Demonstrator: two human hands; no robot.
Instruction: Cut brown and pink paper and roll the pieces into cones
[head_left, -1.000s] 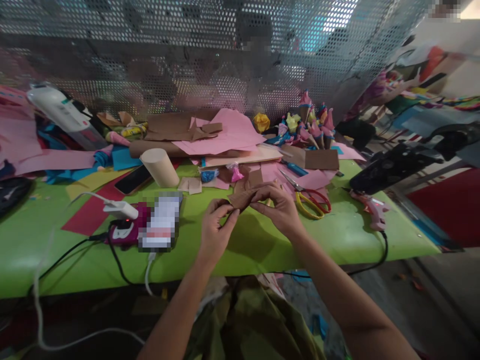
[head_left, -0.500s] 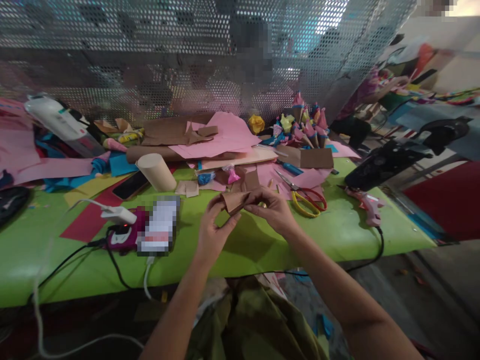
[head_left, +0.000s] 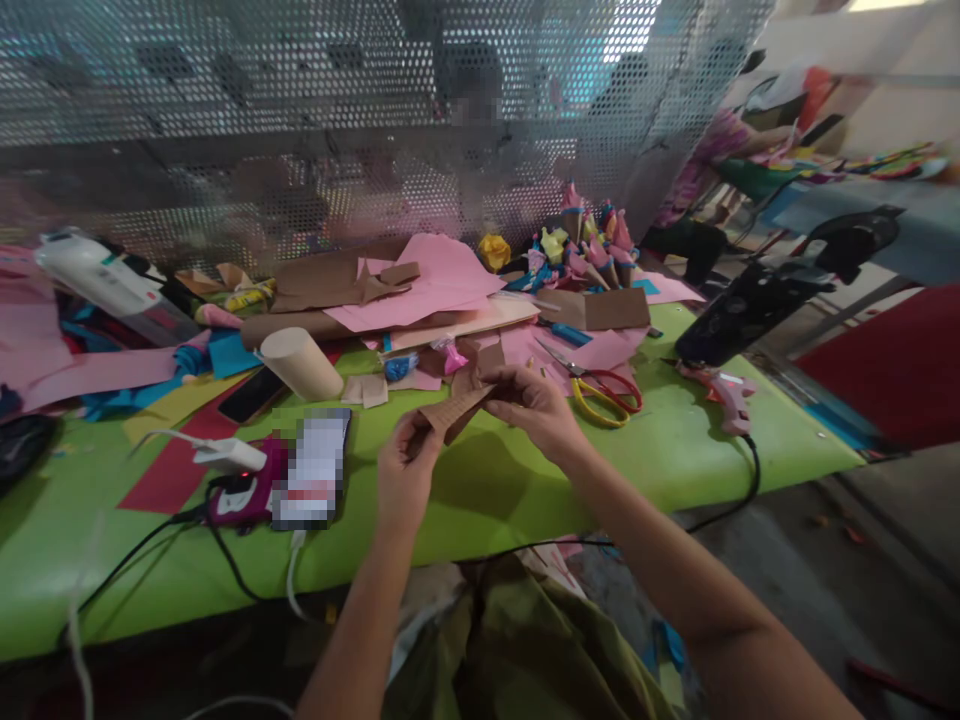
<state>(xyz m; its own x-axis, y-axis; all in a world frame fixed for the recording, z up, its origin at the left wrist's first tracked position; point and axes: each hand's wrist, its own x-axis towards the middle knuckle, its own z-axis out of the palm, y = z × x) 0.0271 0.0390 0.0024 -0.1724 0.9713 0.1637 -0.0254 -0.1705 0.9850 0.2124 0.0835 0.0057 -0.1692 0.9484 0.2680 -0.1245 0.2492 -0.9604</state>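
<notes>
Between my two hands, above the green tabletop, is a small piece of brown paper (head_left: 454, 410), bent or partly rolled. My left hand (head_left: 407, 460) is closed on its left end, thumb and fingers pinching it. At the other end, my right hand (head_left: 529, 405) pinches the paper's edge. Behind my hands lie a pink wrapped piece (head_left: 452, 356), a blue wrapped piece (head_left: 400, 367) and small brown paper scraps (head_left: 365, 390). Scissors (head_left: 600, 392) with red and yellow handles rest to the right of my right hand.
A pink glue gun (head_left: 729, 398) lies at the right, its cord running off the front edge. At left are a phone (head_left: 313, 470), a purple power strip (head_left: 244, 497) and a cardboard tube (head_left: 301, 364). Pink sheets (head_left: 427, 280) and several paper cones (head_left: 600, 255) stand behind.
The brown paper has turned, now showing a slanting, narrower face. My left hand has moved slightly left and down. The view has shifted a little.
</notes>
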